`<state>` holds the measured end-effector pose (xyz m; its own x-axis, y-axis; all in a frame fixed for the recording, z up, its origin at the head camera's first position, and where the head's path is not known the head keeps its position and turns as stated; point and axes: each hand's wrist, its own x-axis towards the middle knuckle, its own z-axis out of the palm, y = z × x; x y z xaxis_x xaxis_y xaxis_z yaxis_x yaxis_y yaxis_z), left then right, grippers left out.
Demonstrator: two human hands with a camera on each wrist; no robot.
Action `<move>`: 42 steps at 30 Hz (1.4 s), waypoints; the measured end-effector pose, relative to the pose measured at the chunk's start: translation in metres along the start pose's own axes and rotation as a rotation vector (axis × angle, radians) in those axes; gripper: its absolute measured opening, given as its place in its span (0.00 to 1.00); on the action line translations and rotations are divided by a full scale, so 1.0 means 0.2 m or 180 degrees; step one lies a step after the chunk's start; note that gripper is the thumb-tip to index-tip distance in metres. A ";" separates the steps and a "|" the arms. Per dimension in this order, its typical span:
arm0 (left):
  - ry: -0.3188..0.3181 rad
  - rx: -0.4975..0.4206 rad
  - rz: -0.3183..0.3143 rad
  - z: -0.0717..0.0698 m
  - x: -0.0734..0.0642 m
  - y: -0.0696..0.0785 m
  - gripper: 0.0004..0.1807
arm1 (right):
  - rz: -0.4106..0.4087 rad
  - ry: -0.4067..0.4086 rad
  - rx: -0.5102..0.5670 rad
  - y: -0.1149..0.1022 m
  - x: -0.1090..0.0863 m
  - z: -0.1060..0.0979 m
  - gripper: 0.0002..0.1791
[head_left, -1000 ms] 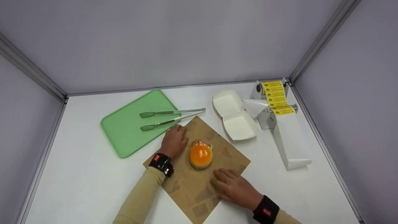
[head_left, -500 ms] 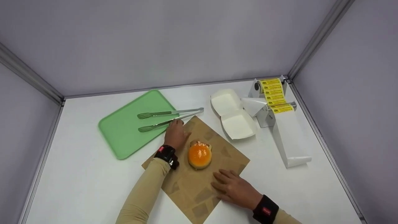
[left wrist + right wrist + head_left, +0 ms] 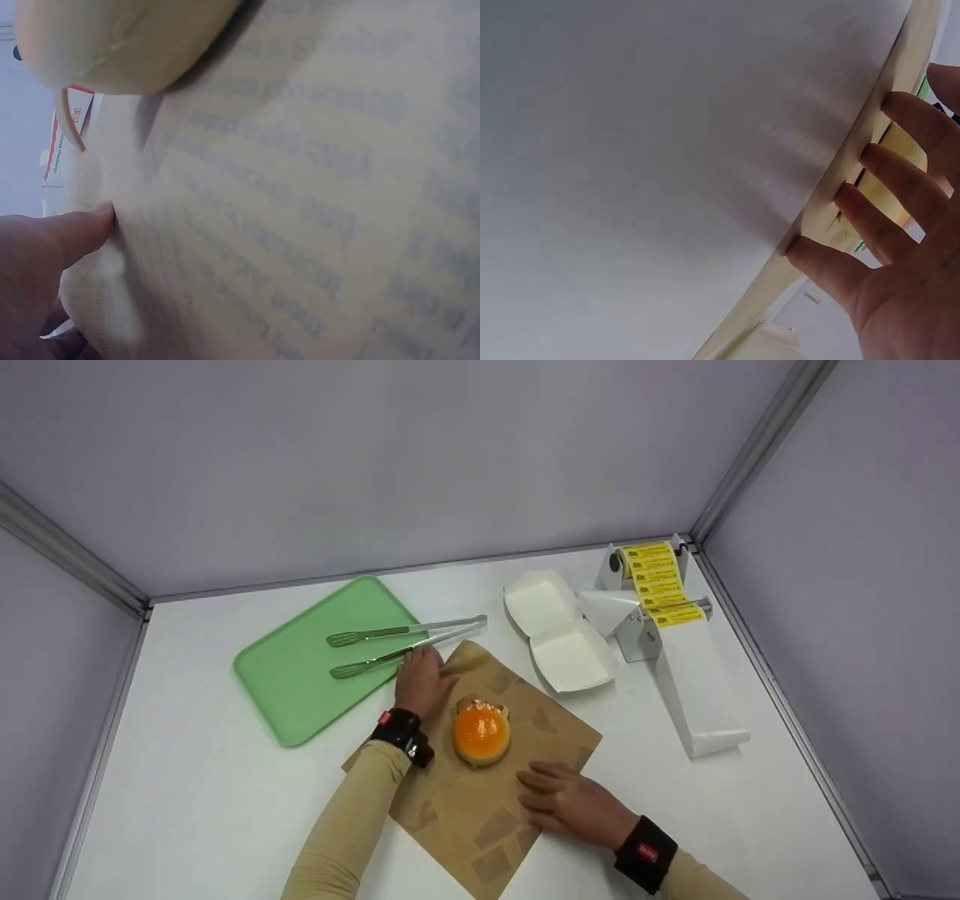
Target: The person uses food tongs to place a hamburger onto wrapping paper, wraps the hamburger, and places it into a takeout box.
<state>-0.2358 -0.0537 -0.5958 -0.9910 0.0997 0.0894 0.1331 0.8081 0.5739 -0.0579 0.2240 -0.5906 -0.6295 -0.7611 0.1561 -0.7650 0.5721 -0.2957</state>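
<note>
A brown sheet of wrapping paper (image 3: 487,840) lies as a diamond with a burger (image 3: 481,733) in its middle, shiny orange bun on top. My left hand (image 3: 421,682) pinches the paper's upper left edge, and the far corner bends upward there. In the left wrist view, the thumb (image 3: 82,234) lies over the paper (image 3: 300,225), with other fingers partly hidden beneath. The burger's pale underside (image 3: 135,45) shows above. My right hand (image 3: 574,806) rests on the paper's lower right edge, its fingers (image 3: 885,229) spread and fingertips pressing down.
A green tray (image 3: 292,690) lies at left, with tongs (image 3: 446,635) across its right edge, close to my left hand. An open white clamshell box (image 3: 574,656) stands behind the paper. A label dispenser (image 3: 637,637) with yellow labels (image 3: 660,577) stands at back right.
My left hand has moved away from me along the paper's edge and taken hold of it; the far corner has lifted. My right hand stays nearly in place on the paper.
</note>
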 end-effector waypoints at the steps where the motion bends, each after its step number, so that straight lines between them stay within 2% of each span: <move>1: 0.0011 -0.0034 0.0005 0.00 0.00 0.00 0.19 | -0.0001 0.0005 0.0027 0.00 0.00 0.00 0.16; 6: -0.0091 -0.0396 -0.0029 -0.01 0.00 0.01 0.22 | -0.0032 0.0008 0.0041 0.01 0.00 0.00 0.16; 9: -0.0138 -0.0548 0.0060 -0.01 0.00 0.02 0.24 | -0.0049 0.0003 0.0035 0.01 0.00 0.00 0.16; 11: -0.0132 -0.0595 0.0179 -0.01 -0.01 0.03 0.20 | -0.0052 -0.0012 0.0032 0.01 0.00 0.00 0.16; 16: -0.0003 -0.0761 0.0431 -0.03 -0.03 0.04 0.08 | -0.0051 -0.0018 0.0027 0.01 0.01 0.00 0.16; 22: 0.0146 -0.1006 0.0513 -0.07 -0.07 0.04 0.07 | 0.0037 0.0128 0.0086 0.01 0.02 0.02 0.15; 35: 0.0196 -0.0840 0.0660 -0.11 -0.17 0.06 0.11 | 0.0229 0.0000 0.0189 0.00 0.01 0.02 0.16; 42: 0.0198 -0.0699 0.0688 -0.12 -0.23 0.06 0.10 | 0.0154 0.0024 0.0125 0.00 0.02 0.02 0.17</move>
<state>-0.1888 -0.0621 -0.5734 -0.9374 0.2143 0.2744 0.3474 0.6266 0.6977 -0.0595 0.2205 -0.5948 -0.6668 -0.7305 0.1477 -0.7278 0.5956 -0.3399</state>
